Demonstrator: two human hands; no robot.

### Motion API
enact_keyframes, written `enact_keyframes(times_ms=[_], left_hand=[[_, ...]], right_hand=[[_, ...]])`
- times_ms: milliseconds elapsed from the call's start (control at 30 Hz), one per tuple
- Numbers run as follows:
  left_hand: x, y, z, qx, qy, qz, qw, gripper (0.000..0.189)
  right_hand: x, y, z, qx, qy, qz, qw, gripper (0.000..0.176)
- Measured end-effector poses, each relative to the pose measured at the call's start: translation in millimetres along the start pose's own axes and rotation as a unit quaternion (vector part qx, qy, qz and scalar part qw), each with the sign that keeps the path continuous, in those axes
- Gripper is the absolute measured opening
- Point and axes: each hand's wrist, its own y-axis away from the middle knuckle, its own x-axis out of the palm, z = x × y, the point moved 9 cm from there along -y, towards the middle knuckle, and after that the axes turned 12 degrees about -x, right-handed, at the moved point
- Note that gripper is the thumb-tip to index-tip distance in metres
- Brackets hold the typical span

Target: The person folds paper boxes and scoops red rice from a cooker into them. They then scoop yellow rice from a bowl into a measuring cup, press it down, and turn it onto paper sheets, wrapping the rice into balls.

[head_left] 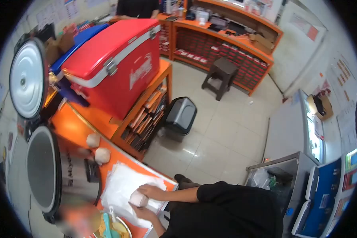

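A round whitish ball (138, 199) is between my two hands, above a pile of white sheets (117, 185) on the orange table. My right hand (152, 192) curves over its upper right side. My left hand (142, 213) holds the lower side, fingers against it. Two similar pale balls (93, 140) (102, 155) sit on the table beyond the sheets. Close to my left hand, a bowl (125, 227) contains yellowish food and a teal utensil (106, 225).
A large cooker (43, 170) with a raised lid (26, 79) stands at the left. Behind the table is a red cooler box (119, 65). A bin (180, 115) and a dark stool (222, 75) are on the floor. Another person (138, 8) stands at the top.
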Motion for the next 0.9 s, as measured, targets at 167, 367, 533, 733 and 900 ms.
enact_keyframes(times_ms=[167, 367, 533, 733, 900], left_hand=[[-6, 27, -40, 0.049, -0.101, 0.035, 0.993, 0.07], [-8, 34, -65, 0.084, -0.142, 0.076, 0.983, 0.076], [-8, 40, -110, 0.017, 0.026, 0.028, 0.999, 0.074], [-27, 33, -188, 0.156, 0.371, 0.032, 0.915, 0.08], [-37, 35, -233, 0.023, 0.577, 0.017, 0.816, 0.078]], right_hand=[[8, 5, 7, -0.001, -0.013, 0.007, 1.0, 0.045], [16, 1, 14, 0.04, -0.036, 0.102, 0.993, 0.069], [63, -17, -2, 0.198, -0.521, -0.141, 0.818, 0.065], [-45, -76, 42, 0.167, -0.566, -0.172, 0.789, 0.049], [-106, -90, 81, 0.106, -0.545, -0.194, 0.809, 0.059]])
